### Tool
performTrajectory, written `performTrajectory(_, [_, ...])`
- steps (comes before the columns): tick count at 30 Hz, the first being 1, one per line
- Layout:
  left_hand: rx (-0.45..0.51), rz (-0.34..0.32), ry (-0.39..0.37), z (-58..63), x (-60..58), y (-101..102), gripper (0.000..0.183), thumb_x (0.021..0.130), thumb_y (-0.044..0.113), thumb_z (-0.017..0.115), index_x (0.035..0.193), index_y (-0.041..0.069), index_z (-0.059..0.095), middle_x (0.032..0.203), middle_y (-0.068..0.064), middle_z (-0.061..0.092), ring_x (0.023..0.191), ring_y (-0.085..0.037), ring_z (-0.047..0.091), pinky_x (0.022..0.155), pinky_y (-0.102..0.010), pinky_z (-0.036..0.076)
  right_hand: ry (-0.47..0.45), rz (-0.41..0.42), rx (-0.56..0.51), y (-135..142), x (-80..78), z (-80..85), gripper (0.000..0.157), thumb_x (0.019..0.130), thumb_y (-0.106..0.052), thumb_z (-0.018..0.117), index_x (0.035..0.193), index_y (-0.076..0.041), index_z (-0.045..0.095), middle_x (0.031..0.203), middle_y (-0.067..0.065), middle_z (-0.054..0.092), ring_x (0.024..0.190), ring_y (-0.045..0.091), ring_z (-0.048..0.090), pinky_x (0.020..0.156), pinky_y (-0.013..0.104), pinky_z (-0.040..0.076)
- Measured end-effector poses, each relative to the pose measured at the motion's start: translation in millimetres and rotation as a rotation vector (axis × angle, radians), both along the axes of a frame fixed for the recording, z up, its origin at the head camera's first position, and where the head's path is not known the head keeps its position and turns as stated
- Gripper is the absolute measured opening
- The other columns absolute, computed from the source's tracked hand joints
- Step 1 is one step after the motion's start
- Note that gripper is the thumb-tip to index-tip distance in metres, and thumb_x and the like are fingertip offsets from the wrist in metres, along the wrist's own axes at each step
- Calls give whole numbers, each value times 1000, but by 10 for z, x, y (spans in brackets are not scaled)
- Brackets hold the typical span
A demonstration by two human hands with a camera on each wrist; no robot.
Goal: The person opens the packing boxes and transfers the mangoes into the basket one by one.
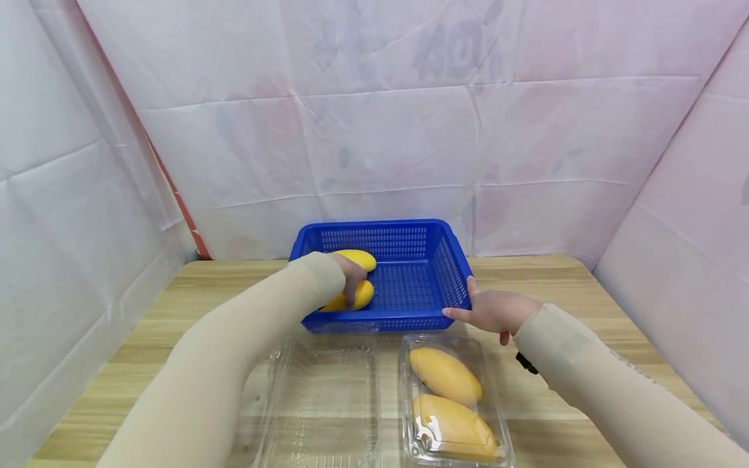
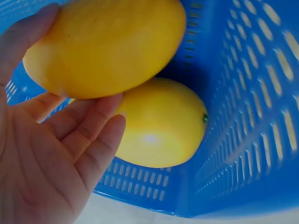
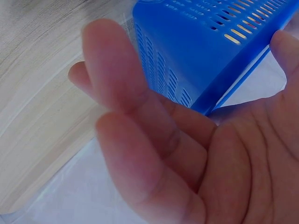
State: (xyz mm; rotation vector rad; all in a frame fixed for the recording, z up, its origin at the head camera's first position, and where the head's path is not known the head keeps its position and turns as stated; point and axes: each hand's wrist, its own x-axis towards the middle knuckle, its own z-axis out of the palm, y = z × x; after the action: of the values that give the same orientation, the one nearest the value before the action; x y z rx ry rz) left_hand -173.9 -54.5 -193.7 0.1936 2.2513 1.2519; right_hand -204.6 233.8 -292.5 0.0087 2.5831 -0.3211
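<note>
I can see the left hand [image 1: 352,276] clamped round a mango [image 2: 107,46] inside the blue basket [image 1: 404,286], left end, long axis roughly sideways, one tip pointing right. Right hand's [image 1: 496,309] loosely spread, touching the basket's near right corner.

- Table [image 1: 541,274]: pale wood-grain top, streaks in light and darker tan; far corners rounded;
- Rear sheet [image 1: 380,143]: stands behind the table; whitish, creased into panels, faint pink and grey-green print, faded characters [image 1: 447,52] near its top;
- Side sheets: one left of the table [image 1: 76,195], one right of it [image 1: 684,214]; both whitish;
- Orange-red strip [image 1: 135,117]: runs slantwise down to the table's far left corner.
</note>
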Motion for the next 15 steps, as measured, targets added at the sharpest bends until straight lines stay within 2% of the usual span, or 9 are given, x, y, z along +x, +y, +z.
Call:
performTrajectory(3, [45,-27,-4,0,17,-10,9,72,26,40,70,18,38,66,-3,36,61,-17,31,51,-34,26,-1,0,1,10,-6,-6,111,64,-75,33,132,0,-15,104,20,52,43,20,50,45,31,40])
performTrajectory(8, [-15,-12,1,29,30,31,5,68,20,39,68,19,35,64,0,35,61,-16,30,50,-34,24,-3,3,-8,11,-1,-19,110,65,-74,33,132,-1,-14,111,24,47,41,19,47,46,31,40])
performTrajectory(15, [-37,16,-29,62,41,38,4,68,21,40,71,21,37,65,1,36,64,-16,32,54,-36,25,4,13,4,8,-13,-23,112,64,-75,32,132,0,-14,103,20,52,42,19,49,46,31,40])
